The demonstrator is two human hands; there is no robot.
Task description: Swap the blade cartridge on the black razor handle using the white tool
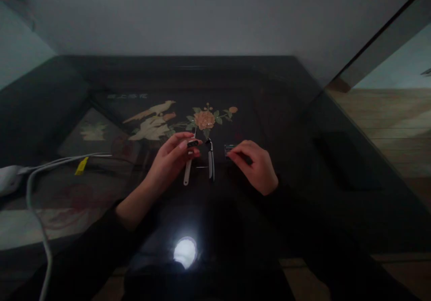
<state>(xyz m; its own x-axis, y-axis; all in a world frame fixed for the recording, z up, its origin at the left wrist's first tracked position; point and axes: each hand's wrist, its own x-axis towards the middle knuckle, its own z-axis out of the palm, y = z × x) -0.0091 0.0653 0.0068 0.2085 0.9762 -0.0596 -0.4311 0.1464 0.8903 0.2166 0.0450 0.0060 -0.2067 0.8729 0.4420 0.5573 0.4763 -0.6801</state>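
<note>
Left hand [171, 155] pinches a small dark piece [192, 143], right hand [256, 166] grips another part [229, 150]; I'd steady wrists on the desk [336, 166].

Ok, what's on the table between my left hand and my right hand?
In the head view, a slim dark tool lies on the glossy table between the left hand and the right hand. A pale strip lies beside it, under the left fingers.

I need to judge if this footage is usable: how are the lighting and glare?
Head view: dim throughout, dark tabletop swallowing detail; a bright lamp reflection glares near the bottom edge; the small parts at the left hand and right hand look soft.
</note>
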